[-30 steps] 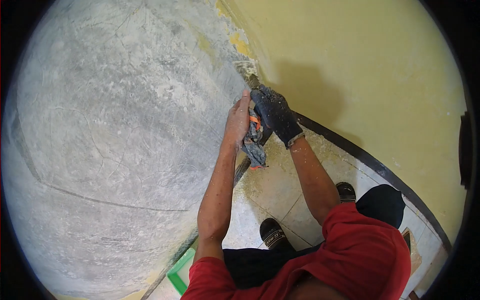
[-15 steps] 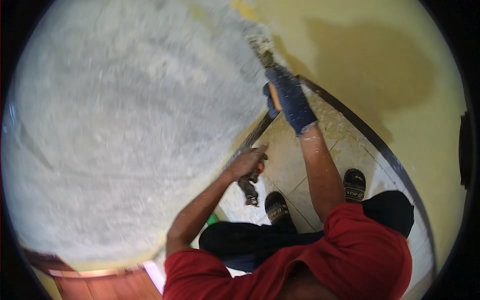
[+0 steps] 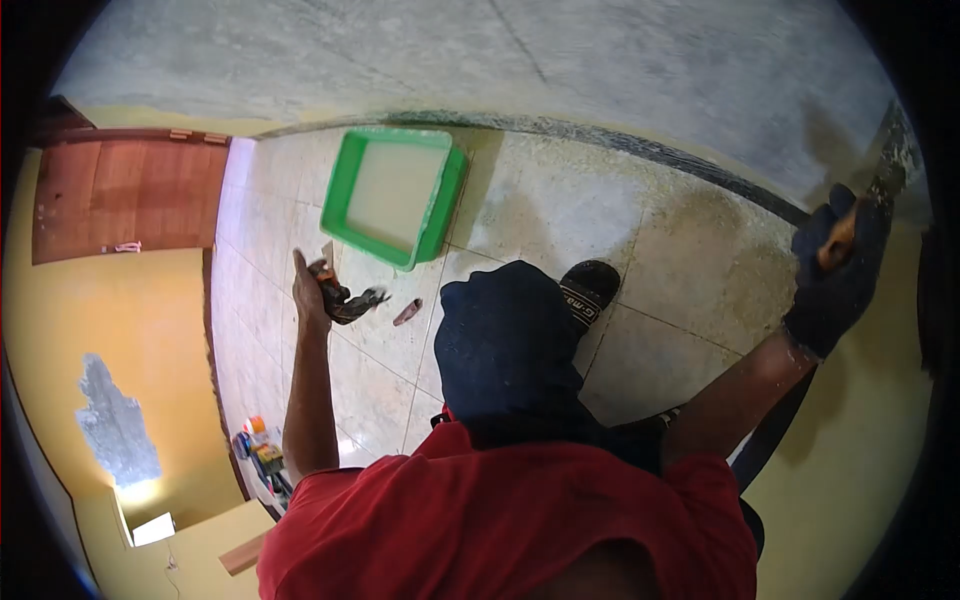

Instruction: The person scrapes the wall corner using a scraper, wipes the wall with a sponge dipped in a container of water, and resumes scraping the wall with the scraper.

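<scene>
In my right hand (image 3: 845, 265), wearing a dark blue knitted glove, is a scraper (image 3: 838, 243) with an orange-brown handle. Its stained blade reaches up to the grey wall (image 3: 600, 75) at the far right. My bare left hand (image 3: 308, 290) is out to the left above the tiled floor, closed around a dark, limp bundle (image 3: 352, 304) with orange parts; its exact kind is unclear. Close by that hand stands a green tub (image 3: 435, 225) of milky, pale liquid. A small pinkish piece (image 3: 408, 312) lies on the tiles.
Dusty residue covers the floor tiles (image 3: 670, 300) along the dark baseboard (image 3: 600, 148). A reddish wooden door (image 3: 130, 200) is at the left. Several small containers (image 3: 262, 450) stand at lower left. My sandalled foot (image 3: 590, 287) is below the wall.
My view has swung left, bringing the green tub and door into sight. My left hand has moved away from the wall with its bundle; my right hand still holds the scraper.
</scene>
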{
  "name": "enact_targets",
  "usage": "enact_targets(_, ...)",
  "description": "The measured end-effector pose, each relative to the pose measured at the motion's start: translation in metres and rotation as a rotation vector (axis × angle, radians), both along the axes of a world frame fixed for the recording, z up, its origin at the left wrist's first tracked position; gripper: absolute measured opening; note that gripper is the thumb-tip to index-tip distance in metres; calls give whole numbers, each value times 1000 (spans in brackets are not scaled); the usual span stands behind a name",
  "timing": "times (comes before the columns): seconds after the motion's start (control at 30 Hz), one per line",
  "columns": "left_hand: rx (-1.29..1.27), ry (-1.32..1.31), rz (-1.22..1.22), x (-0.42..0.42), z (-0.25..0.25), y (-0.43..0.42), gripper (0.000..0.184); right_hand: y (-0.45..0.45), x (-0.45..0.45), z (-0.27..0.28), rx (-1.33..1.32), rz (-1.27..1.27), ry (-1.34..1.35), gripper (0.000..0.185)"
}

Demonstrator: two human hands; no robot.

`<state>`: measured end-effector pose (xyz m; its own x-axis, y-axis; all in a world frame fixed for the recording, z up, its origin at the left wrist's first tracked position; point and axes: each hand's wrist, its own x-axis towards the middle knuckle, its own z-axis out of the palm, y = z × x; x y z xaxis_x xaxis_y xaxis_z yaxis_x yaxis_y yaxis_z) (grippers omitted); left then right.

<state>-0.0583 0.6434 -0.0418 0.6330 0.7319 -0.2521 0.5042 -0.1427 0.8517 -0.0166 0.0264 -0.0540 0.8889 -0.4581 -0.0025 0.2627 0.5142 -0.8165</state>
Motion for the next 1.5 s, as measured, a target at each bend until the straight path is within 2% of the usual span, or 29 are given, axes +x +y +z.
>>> enact_targets(0.03,2,4,82,-15,-22,26,69,32,6,21,-90,-256,130,33)
enact_targets(0.07,3,7,161,-27,-39,43,69,42,10,27,-102,-248,133,33)
enact_targets(0.13,14,103,244,-42,-65,64,66,54,10,38,-302,-232,184,30)
enact_targets(0.2,-1,109,353,-50,-90,72,67,58,13,32,-298,-247,137,29)
enact_targets(0.27,131,149,395,-47,-100,69,69,51,15,27,-306,-268,90,29)
enact_targets(0.3,207,204,425,-49,-111,82,74,44,15,25,-207,-119,2,29)
enact_targets(0.33,394,316,456,-53,-124,90,78,40,15,25,-107,29,-87,29)
enact_targets(0.37,474,365,406,-68,-152,118,80,43,17,25,-123,13,-93,29)
enact_targets(0.43,403,419,377,-77,-161,107,77,57,22,27,-106,-358,-63,31)
enact_targets(0.47,442,448,380,-76,-150,79,77,63,22,34,-122,-399,-64,31)
enact_targets(0.53,462,642,240,-99,-194,101,79,73,21,48,-254,-375,35,33)
enact_targets(0.57,608,789,324,-104,-225,96,79,72,20,52,-266,-407,29,33)
enact_targets(0.6,567,885,-327,-135,-253,129,78,71,20,54,-266,-358,42,34)
enact_targets(0.63,539,1073,-251,-136,-286,132,69,71,21,55,-260,-298,58,34)
enact_targets(0.67,194,782,-145,-153,-312,143,71,72,21,58,-256,-316,55,34)
enact_targets(0.7,461,979,37,-145,-310,112,74,71,21,61,-242,-267,48,34)
enact_targets(0.73,328,739,-89,-151,-317,117,82,72,21,62,-226,-224,40,33)
enact_targets(0.8,457,857,-107,-140,-299,101,75,75,21,58,-248,-304,23,30)
enact_targets(0.87,491,803,-170,-103,-277,104,74,75,19,61,-272,-422,7,28)
enact_targets(0.97,502,720,-276,-45,-277,111,70,72,15,66,-260,-322,-24,26)
enact_targets(1.0,494,695,-325,-24,-282,106,69,69,16,59,-268,-327,-55,26)
enact_targets(1.13,418,604,-520,56,-309,61,64,67,23,59,-20,-299,-107,23)
enact_targets(1.2,360,549,-584,91,-319,35,62,70,25,61,-87,-332,-77,21)
enact_targets(1.27,294,495,-622,115,-332,17,60,74,23,63,-90,-258,-60,17)
enact_targets(1.33,224,429,-652,143,-341,-1,58,82,22,63,-63,-211,-52,25)
enact_targets(1.4,148,368,-684,174,-349,-21,56,88,21,61,-142,-196,-63,30)
enact_targets(1.47,72,319,-718,204,-364,-35,54,100,15,75,-189,-256,-29,15)
enact_targets(1.5,34,302,-732,218,-375,-37,53,106,15,76,-186,-236,-25,20)
